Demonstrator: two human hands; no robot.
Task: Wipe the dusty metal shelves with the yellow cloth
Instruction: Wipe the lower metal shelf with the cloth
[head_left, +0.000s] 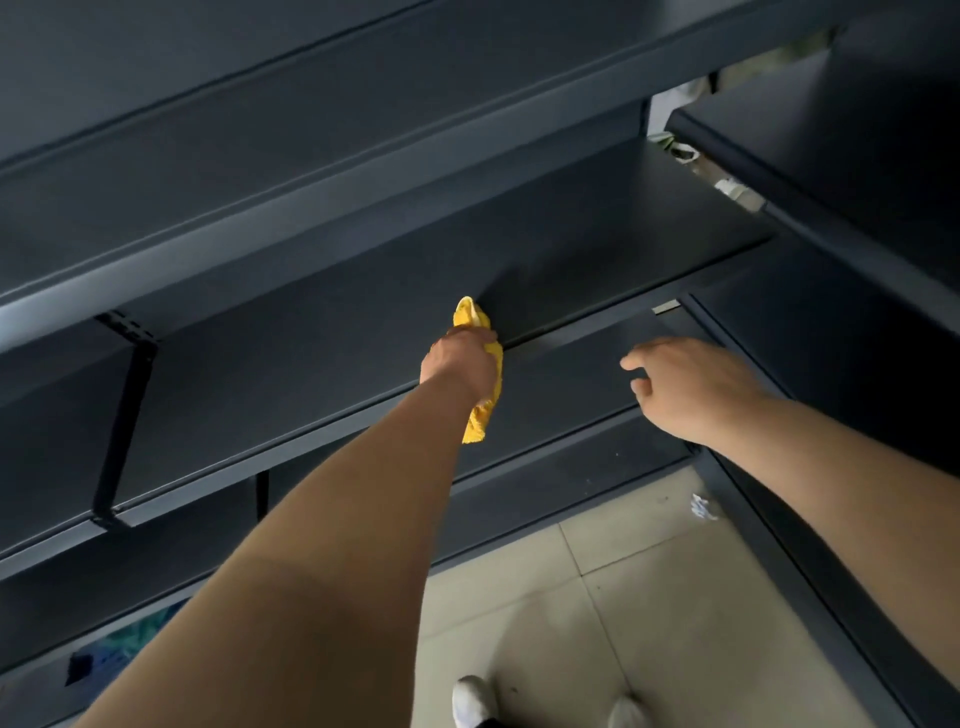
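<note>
Cloth (479, 421) is sitting bunched under the left grip (460, 364), which is curling tight round it, fingers wrapped over the top. One yellow end is poking out ahead of the knuckles, and the other is hanging down below the wrist. The grip is pressing the cloth onto the middle shelf (311, 364), right at its front lip. Step in hand, judging by this: wiping along that shelf.

Doing it well:
- Flatten the wad so more cloth is meeting the metal, because only a small patch is touching now.
- Keep steady downward pressure and make long overlapping passes away from the grip toward the back wall, then sideways.
- Tuck in the hanging tail so it is not dragging dust onto the lower shelf (571, 374).
- The surface beyond the grip to the right is looking darker. Can't tell whether that is wiped metal or shadow.

Right grip (691, 384) is well apart to the right of the cloth grip, fingers loose and spread, holding nothing. It is hovering over the lower shelf, and whether it is touching is unclear. It could be bracing there for balance.

A bracket (124, 405) is standing far left of the grip, so wipe round it. Below the arms, the tile floor (571, 597) and a paper scrap (704, 506) are showing.
</note>
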